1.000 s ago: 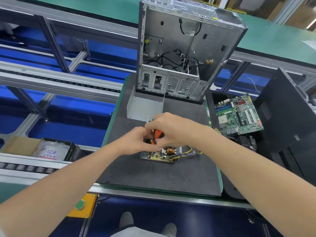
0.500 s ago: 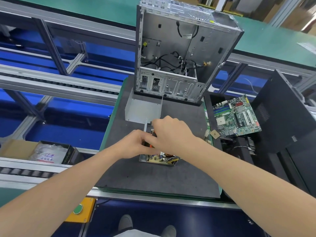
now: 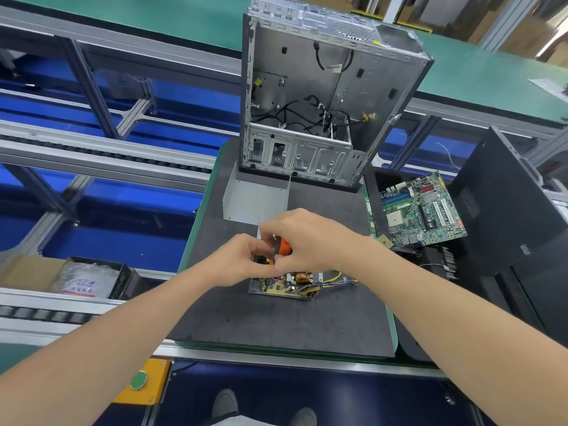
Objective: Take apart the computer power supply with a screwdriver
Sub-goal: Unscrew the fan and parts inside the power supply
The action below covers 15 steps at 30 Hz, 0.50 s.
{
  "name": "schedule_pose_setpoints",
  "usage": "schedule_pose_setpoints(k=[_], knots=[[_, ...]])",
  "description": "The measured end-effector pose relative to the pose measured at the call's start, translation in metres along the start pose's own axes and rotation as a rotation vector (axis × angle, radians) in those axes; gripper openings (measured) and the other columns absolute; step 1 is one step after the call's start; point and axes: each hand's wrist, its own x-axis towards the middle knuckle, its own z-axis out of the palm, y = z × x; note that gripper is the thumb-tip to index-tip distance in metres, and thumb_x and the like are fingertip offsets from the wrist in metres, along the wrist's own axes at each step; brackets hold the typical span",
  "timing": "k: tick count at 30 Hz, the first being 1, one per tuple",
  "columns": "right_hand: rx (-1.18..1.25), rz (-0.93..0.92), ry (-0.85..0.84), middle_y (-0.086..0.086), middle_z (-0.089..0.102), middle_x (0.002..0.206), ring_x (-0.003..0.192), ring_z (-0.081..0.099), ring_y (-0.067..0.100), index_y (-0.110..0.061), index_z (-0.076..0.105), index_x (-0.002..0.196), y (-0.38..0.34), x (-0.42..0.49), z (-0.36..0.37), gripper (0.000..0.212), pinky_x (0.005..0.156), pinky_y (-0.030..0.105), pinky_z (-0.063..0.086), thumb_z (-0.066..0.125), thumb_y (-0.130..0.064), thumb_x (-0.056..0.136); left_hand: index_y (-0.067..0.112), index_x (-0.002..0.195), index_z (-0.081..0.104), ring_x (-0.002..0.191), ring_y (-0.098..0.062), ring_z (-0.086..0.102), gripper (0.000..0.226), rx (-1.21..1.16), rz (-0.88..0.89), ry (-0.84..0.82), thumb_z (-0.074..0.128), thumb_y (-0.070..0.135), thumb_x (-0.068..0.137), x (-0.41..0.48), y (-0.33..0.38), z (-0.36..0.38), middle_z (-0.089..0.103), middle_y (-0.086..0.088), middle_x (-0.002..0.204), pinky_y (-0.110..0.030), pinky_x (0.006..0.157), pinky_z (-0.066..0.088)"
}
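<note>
- The right hand [image 3: 307, 238] gripped a screwdriver [image 3: 284, 249] by its orange handle; its fingers [image 3: 278, 229] were curled round the handle and hid most of it.
- The left hand [image 3: 242, 259] lay against the right one, its fingers bent inward at the lower end of the screwdriver. Whether they pinched the shaft or a part below could not be told.
- The power supply [image 3: 287, 285] lay open on the dark bench [image 3: 276, 330], directly under both hands. Only its near edge showed: a circuit board with a copper coil and small parts.
- A bundle of yellow and dark wires [image 3: 339, 278] ran from the supply's right side, along the bench under the right wrist.
- A bent grey metal cover [image 3: 255, 198] stood just behind the hands, near the bench's far left.
- An upright, opened computer case [image 3: 322, 103] stood at the back of the bench, with loose black cables inside it.
- A green motherboard [image 3: 421, 210] lay to the right of the bench, beside a black housing [image 3: 507, 216].
- To the left, on a roller track, an open box [image 3: 89, 279] held a clear plastic bag.
- A yellow switch box [image 3: 140, 381] with a green button hung below the bench's front edge.
- The person's shoes [image 3: 226, 402] showed at the bottom.
</note>
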Motion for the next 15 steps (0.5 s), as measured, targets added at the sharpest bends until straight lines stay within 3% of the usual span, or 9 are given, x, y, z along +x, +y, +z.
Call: schedule_pose_setpoints(k=[2, 4, 6, 7, 10, 12, 15], knots=[[-0.130, 0.083, 0.118, -0.007, 0.056, 0.074, 0.069, 0.058, 0.025, -0.026, 0.051, 0.096, -0.006, -0.001, 0.004, 0.033, 0.053, 0.032, 0.044, 0.056, -0.051, 0.074, 0.026, 0.092, 0.082, 0.080, -0.013, 0.064, 0.018, -0.051, 0.000, -0.006, 0.081, 0.040, 0.081, -0.001, -0.001, 0.001, 0.076, 0.000, 0.084, -0.040, 0.082, 0.053], [-0.230, 0.229, 0.228, -0.003, 0.050, 0.064, 0.055, 0.051, 0.026, -0.022, 0.049, 0.087, -0.015, 0.001, 0.009, 0.033, 0.048, 0.028, 0.032, 0.055, -0.053, 0.077, 0.015, 0.088, 0.080, 0.077, -0.019, 0.061, 0.026, -0.092, 0.003, 0.011, 0.084, 0.039, 0.079, -0.001, -0.003, 0.001, 0.072, -0.015, 0.084, -0.039, 0.079, 0.051], [-0.223, 0.374, 0.215, -0.001, 0.045, 0.062, 0.050, 0.044, 0.022, -0.021, 0.045, 0.074, -0.022, 0.005, 0.012, 0.034, 0.046, 0.027, 0.023, 0.055, -0.052, 0.083, 0.016, 0.093, 0.081, 0.082, -0.033, 0.067, 0.020, -0.098, 0.017, -0.001, 0.085, 0.032, 0.082, 0.000, -0.004, 0.001, 0.076, -0.014, 0.092, -0.045, 0.083, 0.055], [-0.197, 0.409, 0.176, 0.000, 0.046, 0.064, 0.052, 0.045, 0.023, -0.020, 0.045, 0.071, -0.022, 0.006, 0.013, 0.032, 0.046, 0.027, 0.024, 0.057, -0.047, 0.085, 0.022, 0.093, 0.082, 0.085, -0.030, 0.070, 0.011, -0.094, 0.019, -0.011, 0.085, 0.029, 0.084, 0.000, -0.004, 0.001, 0.078, -0.007, 0.093, -0.043, 0.084, 0.056], [-0.101, 0.374, 0.078, 0.002, 0.059, 0.074, 0.065, 0.058, 0.030, -0.020, 0.058, 0.083, -0.018, 0.009, 0.009, 0.016, 0.049, 0.026, 0.034, 0.065, -0.034, 0.080, 0.036, 0.086, 0.078, 0.077, -0.008, 0.067, 0.009, -0.064, 0.010, -0.019, 0.085, 0.030, 0.085, 0.000, -0.003, 0.001, 0.076, 0.009, 0.084, -0.024, 0.075, 0.052], [-0.014, 0.313, 0.042, -0.002, 0.063, 0.078, 0.071, 0.062, 0.029, -0.026, 0.058, 0.083, -0.013, 0.008, 0.006, 0.014, 0.051, 0.026, 0.037, 0.069, -0.030, 0.076, 0.040, 0.088, 0.078, 0.077, -0.003, 0.066, 0.011, -0.033, 0.009, -0.013, 0.084, 0.032, 0.085, 0.000, -0.004, 0.000, 0.077, 0.013, 0.086, -0.016, 0.074, 0.048], [0.017, 0.180, -0.007, -0.010, 0.055, 0.075, 0.077, 0.061, 0.023, -0.029, 0.059, 0.084, -0.005, 0.007, 0.004, 0.020, 0.050, 0.026, 0.037, 0.074, -0.026, 0.071, 0.037, 0.101, 0.080, 0.095, -0.005, 0.072, 0.016, -0.015, 0.012, 0.001, 0.082, 0.029, 0.087, 0.001, -0.004, 0.000, 0.080, 0.011, 0.102, -0.010, 0.084, 0.048]])
